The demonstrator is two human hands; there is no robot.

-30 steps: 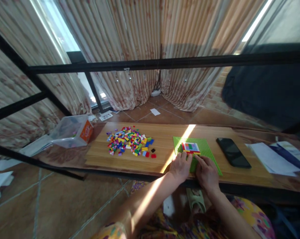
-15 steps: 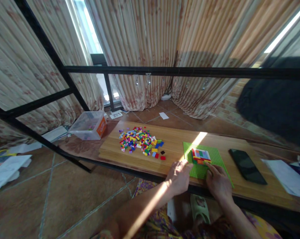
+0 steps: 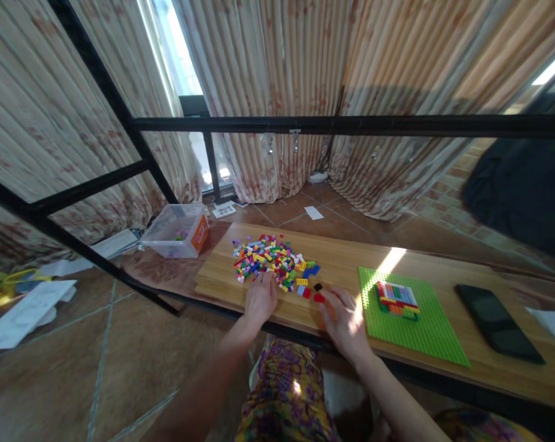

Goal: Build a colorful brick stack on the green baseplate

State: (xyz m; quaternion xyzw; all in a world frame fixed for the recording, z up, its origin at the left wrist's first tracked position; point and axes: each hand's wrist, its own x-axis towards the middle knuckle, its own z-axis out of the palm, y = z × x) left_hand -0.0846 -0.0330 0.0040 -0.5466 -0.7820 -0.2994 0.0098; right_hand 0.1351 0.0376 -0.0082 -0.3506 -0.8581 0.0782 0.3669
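Observation:
My left hand (image 3: 260,299) is at the near edge of a pile of small multicoloured building bricks (image 3: 263,255). Its fingers stretch toward the bricks, with nothing visible in them; the fingertips are partly hidden. My right hand (image 3: 345,319) rests low over the wood with fingers apart, close to a red brick (image 3: 319,298) and a black piece (image 3: 318,286). To its right lies a green baseplate (image 3: 431,334). On it stands a low brick build (image 3: 398,297) with red, white, blue, yellow and orange parts, and neither hand touches it.
A dark phone or tablet (image 3: 498,322) lies right of the baseplate on the wooden board (image 3: 342,252). A clear plastic box (image 3: 176,236) with an orange label stands at the left. A black metal frame (image 3: 351,124) crosses behind, before the curtains (image 3: 277,55).
Both hands have left the baseplate and moved left, the left one to the brick pile, the right one to the loose red brick. The view has shifted, and the brick build stays on the baseplate.

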